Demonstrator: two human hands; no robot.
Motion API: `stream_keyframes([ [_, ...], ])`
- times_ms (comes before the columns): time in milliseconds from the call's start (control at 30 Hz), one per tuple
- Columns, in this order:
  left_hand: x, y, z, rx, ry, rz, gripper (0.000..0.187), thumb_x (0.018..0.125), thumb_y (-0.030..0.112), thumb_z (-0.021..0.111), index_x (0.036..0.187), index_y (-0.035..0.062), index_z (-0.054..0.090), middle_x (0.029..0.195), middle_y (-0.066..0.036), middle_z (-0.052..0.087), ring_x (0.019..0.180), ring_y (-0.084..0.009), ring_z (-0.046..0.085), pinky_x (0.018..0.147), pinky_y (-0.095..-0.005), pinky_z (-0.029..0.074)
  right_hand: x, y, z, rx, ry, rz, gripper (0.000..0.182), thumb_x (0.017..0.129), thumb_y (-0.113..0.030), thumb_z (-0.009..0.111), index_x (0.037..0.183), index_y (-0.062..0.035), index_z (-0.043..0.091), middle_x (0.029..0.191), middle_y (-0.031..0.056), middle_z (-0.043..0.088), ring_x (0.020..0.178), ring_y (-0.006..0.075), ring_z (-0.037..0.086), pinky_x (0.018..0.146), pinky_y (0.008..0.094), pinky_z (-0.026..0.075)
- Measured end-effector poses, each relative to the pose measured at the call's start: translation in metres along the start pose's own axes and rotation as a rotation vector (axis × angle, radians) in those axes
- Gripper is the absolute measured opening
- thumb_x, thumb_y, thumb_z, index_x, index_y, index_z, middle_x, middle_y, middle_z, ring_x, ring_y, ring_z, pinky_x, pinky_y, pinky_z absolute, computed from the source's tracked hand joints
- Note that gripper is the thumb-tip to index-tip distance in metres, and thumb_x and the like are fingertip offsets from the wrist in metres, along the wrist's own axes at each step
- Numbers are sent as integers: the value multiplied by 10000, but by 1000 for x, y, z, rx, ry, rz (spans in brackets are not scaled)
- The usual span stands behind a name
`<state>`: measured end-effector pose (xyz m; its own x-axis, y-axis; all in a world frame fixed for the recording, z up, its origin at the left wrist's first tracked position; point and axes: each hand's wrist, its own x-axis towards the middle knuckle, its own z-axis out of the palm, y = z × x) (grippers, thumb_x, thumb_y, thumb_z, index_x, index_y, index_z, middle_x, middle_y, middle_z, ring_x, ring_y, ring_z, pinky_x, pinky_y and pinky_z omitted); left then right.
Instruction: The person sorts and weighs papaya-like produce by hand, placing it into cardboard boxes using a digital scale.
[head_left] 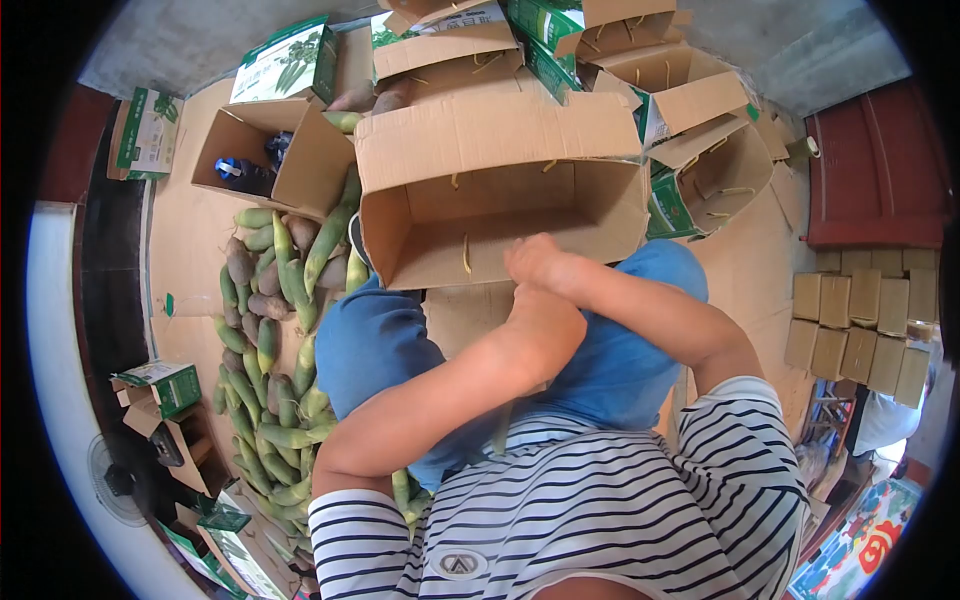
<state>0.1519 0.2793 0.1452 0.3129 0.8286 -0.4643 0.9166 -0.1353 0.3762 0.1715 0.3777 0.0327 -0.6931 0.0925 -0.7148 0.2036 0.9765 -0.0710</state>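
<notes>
An open cardboard box (520, 215) lies before my knees, its mouth facing me, with rope loops on its walls. My right hand (537, 262) is closed at the box's near edge, right of a rope loop (466, 254). Whatever its curled fingers hold is hidden. My left hand (548, 315) is just below it, crossing under the right wrist. Its fingers are turned away from view. To the left lies a pile of long green radishes (285, 435) mixed with brownish-purple roots (268, 306).
A smaller open carton (265, 160) with blue items inside stands at the upper left. More open green-printed cartons (715, 180) stand behind and right of the box. Brown boxes (860, 310) are stacked at the far right. A fan (118, 480) stands at the lower left.
</notes>
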Motion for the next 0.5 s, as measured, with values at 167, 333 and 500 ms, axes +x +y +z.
stream_keyframes([
  [167, 5, 7, 8, 40, -13, 65, 204, 737, 97, 593, 899, 10, 682, 954, -145, 648, 893, -288, 636, 768, -364, 509, 21, -2, 29, 7, 61, 50, 291, 824, -174, 534, 1061, -57, 655, 1055, 127, 659, 910, 278, 655, 556, 504, 501],
  [333, 13, 8, 6, 46, -23, 40, 189, 735, 107, 593, 868, 4, 680, 919, -152, 651, 840, -292, 649, 731, -374, 517, 25, 4, 23, 30, 118, 36, 240, 807, -175, 545, 959, -71, 699, 974, 112, 685, 852, 277, 669, 565, 469, 502],
  [500, 14, 9, -4, 148, -50, 6, 189, 775, 148, 629, 944, 126, 711, 973, -31, 681, 921, -190, 640, 729, -332, 447, 6, 14, -5, -50, 132, -6, 215, 817, -138, 529, 955, -71, 679, 974, 141, 673, 889, 275, 662, 689, 394, 531],
])
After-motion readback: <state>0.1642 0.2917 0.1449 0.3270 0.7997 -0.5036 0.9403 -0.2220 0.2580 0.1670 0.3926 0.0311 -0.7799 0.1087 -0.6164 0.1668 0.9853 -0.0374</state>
